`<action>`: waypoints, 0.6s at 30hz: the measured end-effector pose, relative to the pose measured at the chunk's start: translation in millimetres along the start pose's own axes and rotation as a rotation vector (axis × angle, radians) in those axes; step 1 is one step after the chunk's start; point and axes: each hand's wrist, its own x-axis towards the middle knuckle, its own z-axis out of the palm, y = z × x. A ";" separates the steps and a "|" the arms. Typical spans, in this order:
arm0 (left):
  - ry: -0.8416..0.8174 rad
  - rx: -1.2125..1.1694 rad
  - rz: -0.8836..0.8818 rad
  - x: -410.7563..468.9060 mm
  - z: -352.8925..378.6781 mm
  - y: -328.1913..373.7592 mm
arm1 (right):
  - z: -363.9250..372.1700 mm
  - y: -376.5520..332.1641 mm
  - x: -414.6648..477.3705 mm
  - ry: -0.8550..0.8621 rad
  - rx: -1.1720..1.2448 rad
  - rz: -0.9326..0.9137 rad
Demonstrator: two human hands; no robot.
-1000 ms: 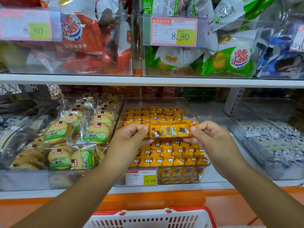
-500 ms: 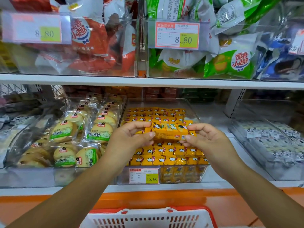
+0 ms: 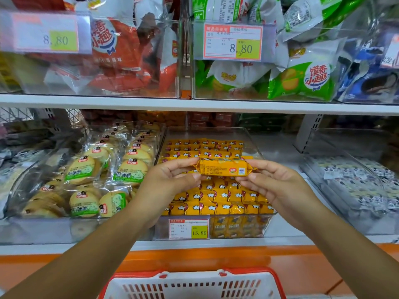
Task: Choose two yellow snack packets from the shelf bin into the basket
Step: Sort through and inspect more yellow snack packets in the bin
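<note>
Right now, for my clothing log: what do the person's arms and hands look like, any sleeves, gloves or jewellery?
The left hand and right hand are bare: no gloves, rings or watch. Both arms show no sleeve up to the frame edge.

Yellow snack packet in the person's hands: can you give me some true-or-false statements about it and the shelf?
1. The left hand and right hand each hold one end of a yellow snack packet. True.
2. The packet lies in the red-rimmed white plastic basket. False: it is held up in front of the clear plastic bin of yellow packets; the basket is below.
3. That bin's price tag reads 15.80. True.
4. The bin to its left holds blue packets. False: it holds round biscuits in clear wrappers with green labels.
</note>
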 end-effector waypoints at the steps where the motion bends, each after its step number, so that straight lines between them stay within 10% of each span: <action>1: 0.001 -0.001 0.004 -0.1 0.0 -1.0 | -1.3 -0.6 -0.1 -0.013 0.004 0.002; 18: 0.091 -0.038 0.045 -1.7 7.6 -1.4 | 5.8 2.6 -1.5 0.067 -0.115 -0.115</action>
